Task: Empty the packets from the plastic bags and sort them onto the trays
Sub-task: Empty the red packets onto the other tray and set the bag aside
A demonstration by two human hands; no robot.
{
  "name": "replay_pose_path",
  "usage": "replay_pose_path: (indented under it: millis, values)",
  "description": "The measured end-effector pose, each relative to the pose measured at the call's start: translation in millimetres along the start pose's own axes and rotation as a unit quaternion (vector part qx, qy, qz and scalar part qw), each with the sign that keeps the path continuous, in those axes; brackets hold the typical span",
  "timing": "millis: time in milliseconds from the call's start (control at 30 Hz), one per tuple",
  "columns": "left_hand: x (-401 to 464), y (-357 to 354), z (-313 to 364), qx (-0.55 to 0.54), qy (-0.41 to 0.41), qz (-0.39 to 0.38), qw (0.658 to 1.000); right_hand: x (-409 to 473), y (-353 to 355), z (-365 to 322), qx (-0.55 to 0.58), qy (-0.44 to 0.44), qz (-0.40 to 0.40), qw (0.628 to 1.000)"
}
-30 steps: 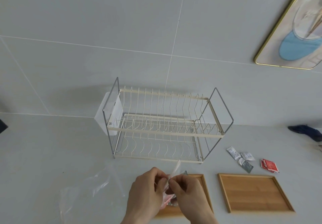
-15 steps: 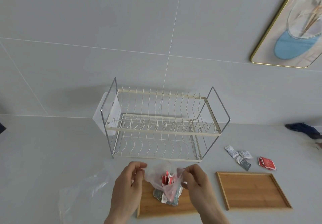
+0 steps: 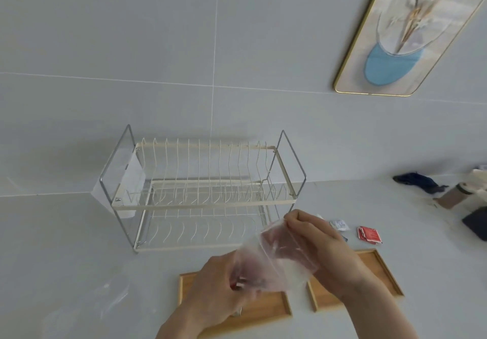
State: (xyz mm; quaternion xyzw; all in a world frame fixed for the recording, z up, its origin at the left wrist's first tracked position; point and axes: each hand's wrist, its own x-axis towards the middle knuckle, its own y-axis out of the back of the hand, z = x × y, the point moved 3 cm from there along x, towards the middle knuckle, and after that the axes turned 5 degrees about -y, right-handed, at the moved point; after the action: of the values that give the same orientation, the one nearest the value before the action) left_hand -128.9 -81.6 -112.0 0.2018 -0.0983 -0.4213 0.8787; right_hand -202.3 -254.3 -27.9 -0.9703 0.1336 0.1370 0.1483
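A clear plastic bag [image 3: 276,259] hangs tilted between both hands above the left wooden tray [image 3: 266,309]. My right hand [image 3: 321,249] pinches the bag's upper corner and lifts it. My left hand [image 3: 216,294] reaches into the bag's lower mouth, fingers closed around something red, mostly hidden. The right wooden tray [image 3: 379,267] lies partly under my right forearm. A red packet [image 3: 369,234] and a white packet [image 3: 340,225] rest on the counter behind the right tray.
A two-tier wire dish rack [image 3: 203,193] stands against the wall behind the trays. Another crumpled clear bag [image 3: 105,301] lies on the counter at left. A dark cloth [image 3: 419,183], a beige bottle [image 3: 456,196] and a black object [image 3: 477,225] sit far right.
The bag was held open and upright over the left tray with packets inside. My right hand has since lifted its end up and right, tilting it, and my left hand has moved to its mouth.
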Motion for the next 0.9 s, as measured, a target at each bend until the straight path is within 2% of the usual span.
replay_pose_path:
  millis: [100, 200, 333, 433, 533, 667, 833, 900]
  values:
    - [9.6, -13.7, 22.1, -0.067, 0.014, 0.039, 0.997, -0.6, 39.0, 5.8, 0.087, 0.034, 0.083, 0.992]
    - [21.3, -31.1, 36.5, -0.167, 0.075, 0.082, 0.98, -4.3, 79.3, 36.4, 0.098, -0.004, 0.147, 0.984]
    - [46.0, -64.8, 51.3, -0.287, 0.138, 0.13, 0.939, -23.3, 101.7, 84.4, 0.09, -0.096, 0.11, 0.985]
    - [66.7, -98.7, 65.7, -0.331, 0.153, 0.142, 0.92, -34.2, 112.0, 99.9, 0.121, -0.1, 0.08, 0.984]
    - [82.9, -134.8, 74.0, -0.331, 0.138, 0.131, 0.924, -33.2, 138.1, 103.7, 0.169, -0.078, 0.151, 0.971]
    - [95.6, -171.1, 67.2, -0.343, 0.173, 0.115, 0.916, -34.2, 192.5, 101.2, 0.204, -0.08, 0.223, 0.95]
    - [114.0, -188.7, 56.7, -0.3, 0.205, 0.2, 0.91, -37.1, 271.1, 95.2, 0.187, -0.095, 0.236, 0.949]
    - [124.7, -194.4, 55.9, -0.267, 0.199, 0.24, 0.912, -33.7, 302.9, 87.3, 0.14, -0.088, 0.237, 0.957]
